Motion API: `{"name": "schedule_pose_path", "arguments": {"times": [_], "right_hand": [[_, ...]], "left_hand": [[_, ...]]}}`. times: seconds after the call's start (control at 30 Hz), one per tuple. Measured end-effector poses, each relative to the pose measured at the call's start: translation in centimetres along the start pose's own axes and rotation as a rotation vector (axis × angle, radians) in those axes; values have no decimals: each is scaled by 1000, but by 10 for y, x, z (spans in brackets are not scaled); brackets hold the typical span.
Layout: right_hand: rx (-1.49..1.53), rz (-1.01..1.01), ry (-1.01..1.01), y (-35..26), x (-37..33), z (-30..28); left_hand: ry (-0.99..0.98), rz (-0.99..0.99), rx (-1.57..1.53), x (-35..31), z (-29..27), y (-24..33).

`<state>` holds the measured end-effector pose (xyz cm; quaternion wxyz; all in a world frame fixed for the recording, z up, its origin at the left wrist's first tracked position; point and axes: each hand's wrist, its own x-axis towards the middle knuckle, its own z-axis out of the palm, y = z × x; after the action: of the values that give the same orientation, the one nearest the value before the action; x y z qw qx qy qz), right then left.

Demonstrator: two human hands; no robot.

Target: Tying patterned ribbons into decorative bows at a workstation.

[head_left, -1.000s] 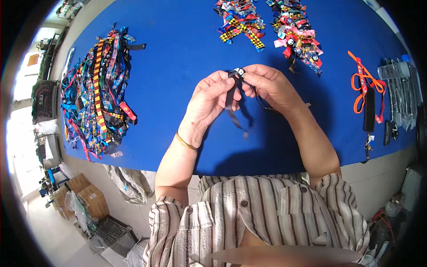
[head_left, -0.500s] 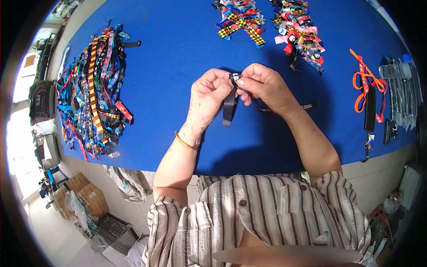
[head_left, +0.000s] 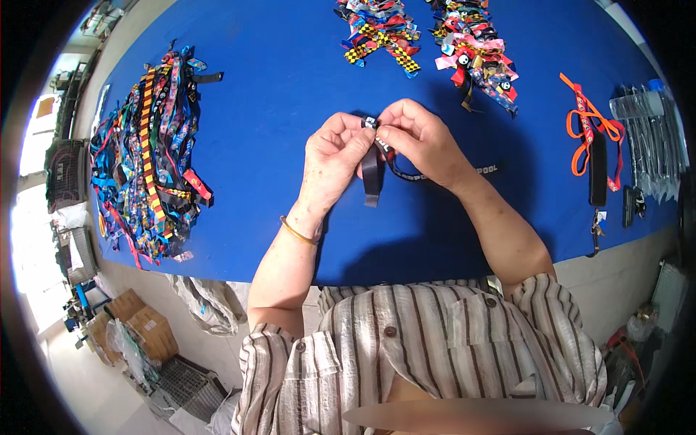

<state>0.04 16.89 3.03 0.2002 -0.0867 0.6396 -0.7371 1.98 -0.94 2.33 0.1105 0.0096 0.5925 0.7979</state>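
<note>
Above the middle of the blue table, my left hand [head_left: 335,148] and my right hand [head_left: 420,141] meet, both pinching a black lanyard strap [head_left: 371,177] with white lettering. It is folded or looped between my fingertips; the exact fold is hidden by the thumbs. One plain black end hangs below my left fingers. The rest of the strap passes under my right hand and lies on the cloth to the right, past my wrist. A bit of red shows by my right fingertips.
The blue table [head_left: 268,94] carries a heap of colourful lanyards [head_left: 156,152] at left and two rows of bundled lanyards [head_left: 380,32] [head_left: 475,58] at the far side. At right lie an orange-red lanyard [head_left: 591,127], clear plastic sleeves [head_left: 649,138] and a black clip [head_left: 632,206]. Cardboard boxes [head_left: 148,330] stand on the floor.
My fingers have shifted along the strap, and its printed section now slants down toward my right fingers. More of the strap shows on the cloth. The whole view has moved slightly.
</note>
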Motion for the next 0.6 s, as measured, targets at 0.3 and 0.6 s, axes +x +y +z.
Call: {"name": "schedule_pose_path", "arguments": {"times": [0.3,0.6], "right_hand": [[-137,-185,118,5,-1,-4],[-71,-110,125,-3,-5,-4]], "left_hand": [[-43,-89,92,0,4,1],[-150,-130,-59,-2,7,7]]}}
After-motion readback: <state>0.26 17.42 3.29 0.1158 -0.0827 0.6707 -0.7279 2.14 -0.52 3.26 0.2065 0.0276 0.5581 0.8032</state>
